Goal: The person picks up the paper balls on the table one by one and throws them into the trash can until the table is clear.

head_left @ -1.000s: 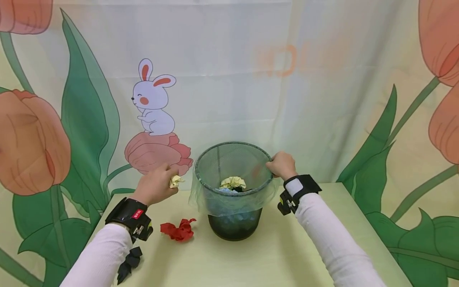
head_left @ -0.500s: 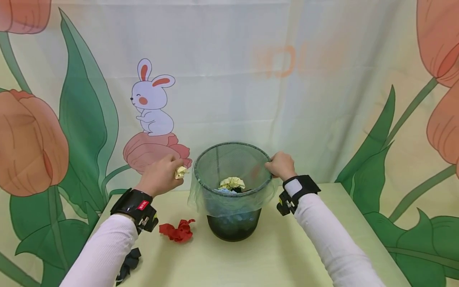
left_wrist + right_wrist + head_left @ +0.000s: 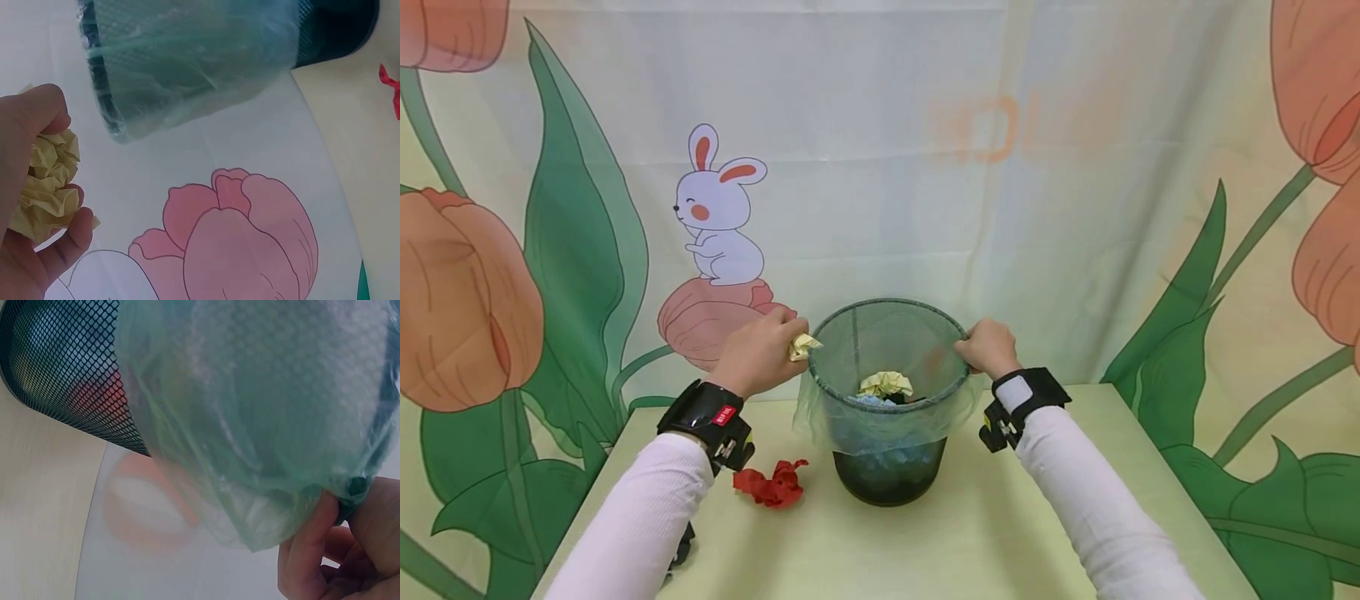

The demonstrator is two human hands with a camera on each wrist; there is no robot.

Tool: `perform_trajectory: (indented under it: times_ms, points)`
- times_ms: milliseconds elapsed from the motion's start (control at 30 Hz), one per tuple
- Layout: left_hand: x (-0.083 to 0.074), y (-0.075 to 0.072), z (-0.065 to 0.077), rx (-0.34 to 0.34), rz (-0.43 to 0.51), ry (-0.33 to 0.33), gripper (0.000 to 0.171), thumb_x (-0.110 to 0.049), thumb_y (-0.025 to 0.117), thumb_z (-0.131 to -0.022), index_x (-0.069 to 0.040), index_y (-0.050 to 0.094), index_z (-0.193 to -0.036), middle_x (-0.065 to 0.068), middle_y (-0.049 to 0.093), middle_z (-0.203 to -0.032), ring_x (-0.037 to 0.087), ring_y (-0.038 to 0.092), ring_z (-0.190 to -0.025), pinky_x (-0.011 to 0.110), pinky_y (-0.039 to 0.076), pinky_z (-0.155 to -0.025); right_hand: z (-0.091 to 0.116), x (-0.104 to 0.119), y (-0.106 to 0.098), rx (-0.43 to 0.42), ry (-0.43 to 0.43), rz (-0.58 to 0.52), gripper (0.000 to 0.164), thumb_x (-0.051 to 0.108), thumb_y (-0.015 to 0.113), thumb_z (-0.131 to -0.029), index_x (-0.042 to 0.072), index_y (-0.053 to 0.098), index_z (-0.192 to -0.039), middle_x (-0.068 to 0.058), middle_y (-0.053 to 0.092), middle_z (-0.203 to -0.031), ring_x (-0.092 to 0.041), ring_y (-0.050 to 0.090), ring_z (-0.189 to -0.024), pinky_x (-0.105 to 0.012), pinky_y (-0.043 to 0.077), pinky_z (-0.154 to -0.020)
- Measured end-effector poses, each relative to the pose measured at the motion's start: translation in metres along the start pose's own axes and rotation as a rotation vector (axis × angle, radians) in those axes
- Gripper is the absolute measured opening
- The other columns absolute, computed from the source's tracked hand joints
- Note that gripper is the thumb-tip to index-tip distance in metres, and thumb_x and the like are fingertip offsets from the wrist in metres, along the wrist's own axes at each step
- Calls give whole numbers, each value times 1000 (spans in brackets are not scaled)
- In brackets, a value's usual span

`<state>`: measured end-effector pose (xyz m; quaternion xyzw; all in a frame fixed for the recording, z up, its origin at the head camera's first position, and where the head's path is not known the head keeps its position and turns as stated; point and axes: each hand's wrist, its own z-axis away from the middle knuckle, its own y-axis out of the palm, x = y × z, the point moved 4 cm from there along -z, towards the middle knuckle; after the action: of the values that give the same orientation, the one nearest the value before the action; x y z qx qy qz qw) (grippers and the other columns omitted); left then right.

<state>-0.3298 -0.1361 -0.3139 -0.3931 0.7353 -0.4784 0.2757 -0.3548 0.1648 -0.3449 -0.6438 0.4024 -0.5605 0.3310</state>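
Observation:
A dark mesh wastebasket (image 3: 887, 475) with a green plastic liner folded over its rim stands on the table. My right hand (image 3: 990, 346) grips its rim and the liner (image 3: 250, 506) on the right side. In my left hand (image 3: 760, 350) I hold a ball of crumpled yellow paper (image 3: 50, 181), fingers and thumb curled round it. That hand is at the left of the rim, at about rim height. Inside the basket lie another crumpled yellow paper (image 3: 886, 383) and some blue and black paper.
Crumpled red paper (image 3: 772, 485) lies on the table (image 3: 970, 542) left of the basket. Crumpled black paper (image 3: 682, 546) is partly hidden behind my left forearm. A printed curtain (image 3: 880, 167) with tulips and a rabbit hangs close behind the table.
My left hand has moved right and upward with the yellow paper, to the basket's left rim. My right hand stays on the rim, and the basket has not moved.

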Motion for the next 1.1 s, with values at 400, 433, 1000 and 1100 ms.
perform_trajectory:
  times_ms: [400,433,1000,1100]
  points:
    - [-31,3,-17,38,11,45,33,-21,69,-77,-12,58,-106,8,53,-93,17,52,-68,29,45,-52,0,-2,3,0,-5,-12,46,7,51,-80,18,26,-43,6,25,-38,-8,43,-35,-17,21,-35]
    - [-33,3,-19,42,12,49,33,-21,69,-77,-12,58,-107,8,53,-94,17,51,-68,29,44,-51,0,-2,3,0,-5,-13,46,7,51,-80,18,26,-43,6,24,-39,-8,43,-34,-17,22,-35]
    - [-71,3,-42,74,29,111,32,-22,68,-80,-13,58,-109,8,52,-95,18,52,-73,30,46,-58,0,-1,2,-3,4,-9,46,7,52,-80,17,26,-43,6,25,-39,-8,43,-35,-17,24,-34]
    - [-78,2,-46,80,25,117,32,-24,68,-80,-14,57,-109,7,52,-96,18,52,-75,30,47,-58,0,-1,2,-5,5,-4,46,8,52,-80,17,27,-43,6,25,-38,-8,43,-35,-17,24,-34]
